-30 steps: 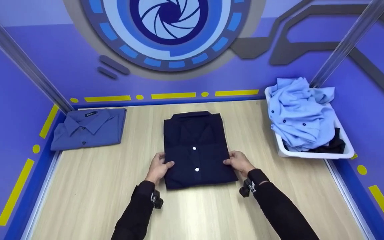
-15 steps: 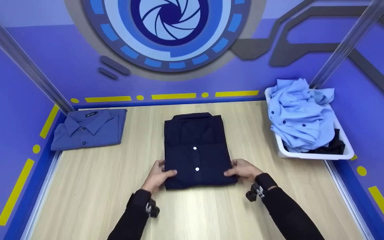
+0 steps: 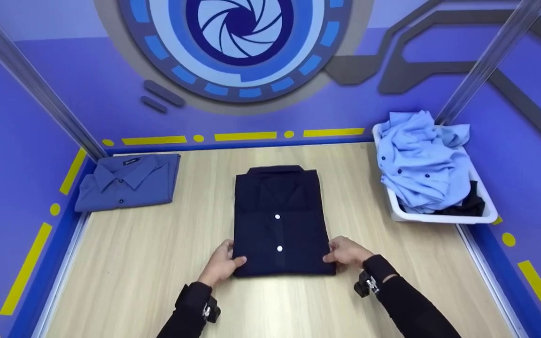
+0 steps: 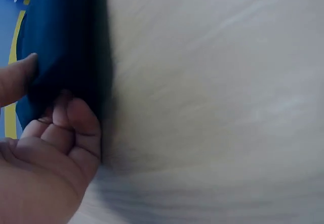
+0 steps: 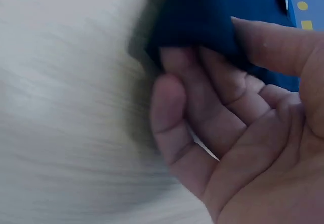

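Note:
A folded dark navy shirt (image 3: 257, 239) with two white buttons lies collar-away at the middle of the table. At its lower left side my left hand (image 3: 221, 264) pinches the edge, thumb on top and fingers tucked under the cloth, as the left wrist view shows with the shirt's edge (image 4: 66, 42). My right hand (image 3: 348, 252) grips the lower right side in the same way. In the right wrist view, its thumb presses on the shirt (image 5: 202, 16) while fingertips go beneath and out of sight; one finger (image 5: 168, 102) stays outside the cloth.
A folded slate-blue shirt (image 3: 129, 183) lies at the table's back left. A white basket (image 3: 444, 218) at the back right holds a crumpled light blue shirt (image 3: 423, 159) and a black garment (image 3: 470, 204). Printed walls (image 3: 280, 112) enclose the table (image 3: 125, 277).
Both hands have slid down the shirt's sides toward its near corners. The navy shirt has shifted slightly toward me, and its near edge looks straighter.

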Tool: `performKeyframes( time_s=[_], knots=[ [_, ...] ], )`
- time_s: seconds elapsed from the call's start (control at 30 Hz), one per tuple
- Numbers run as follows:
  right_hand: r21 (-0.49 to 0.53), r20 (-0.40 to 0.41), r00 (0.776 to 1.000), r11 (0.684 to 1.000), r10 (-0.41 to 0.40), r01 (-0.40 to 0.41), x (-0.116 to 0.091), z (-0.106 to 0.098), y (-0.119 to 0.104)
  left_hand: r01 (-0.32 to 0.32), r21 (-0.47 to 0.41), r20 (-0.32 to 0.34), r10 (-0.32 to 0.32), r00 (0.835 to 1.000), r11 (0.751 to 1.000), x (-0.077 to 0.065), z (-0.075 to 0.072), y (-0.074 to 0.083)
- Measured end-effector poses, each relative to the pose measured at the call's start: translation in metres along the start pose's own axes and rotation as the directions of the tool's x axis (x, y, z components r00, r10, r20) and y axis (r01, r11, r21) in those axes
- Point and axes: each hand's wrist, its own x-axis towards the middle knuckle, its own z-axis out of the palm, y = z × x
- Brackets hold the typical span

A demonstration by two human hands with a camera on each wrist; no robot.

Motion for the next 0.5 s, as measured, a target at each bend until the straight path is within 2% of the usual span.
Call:
performKeyframes(
  time_s=[0.13, 0.2, 0.33, 0.4, 0.47, 0.5],
  knots=[
    [-0.075, 0.007, 0.992, 0.989, 0.124, -0.123, -0.001, 0.006, -0.003, 0.021, 0.185, -0.064, -0.009, 0.998, 0.983, -0.005, 0.004, 0.002],
    [-0.128, 0.000, 0.991, 0.983, 0.133, -0.132, -0.001, 0.007, -0.005, 0.015, 0.258, -0.101, 0.012, 0.995, 0.966, -0.006, 0.008, 0.004],
    [-0.229, -0.031, 0.995, 0.968, 0.095, -0.099, -0.002, 0.009, -0.007, -0.032, 0.387, -0.181, 0.110, 0.977, 0.921, -0.008, 0.015, 0.006],
    [-0.255, -0.055, 0.996, 0.963, 0.071, -0.083, -0.004, 0.010, -0.007, -0.081, 0.469, -0.208, 0.200, 0.958, 0.879, -0.009, 0.018, 0.007],
    [-0.293, -0.079, 0.996, 0.954, 0.043, -0.064, -0.005, 0.011, -0.006, -0.173, 0.564, -0.197, 0.335, 0.921, 0.807, -0.010, 0.019, 0.006],
    [-0.312, -0.089, 0.996, 0.949, 0.027, -0.054, -0.006, 0.012, -0.006, -0.212, 0.566, -0.197, 0.380, 0.904, 0.797, -0.011, 0.021, 0.006]
  ],
)
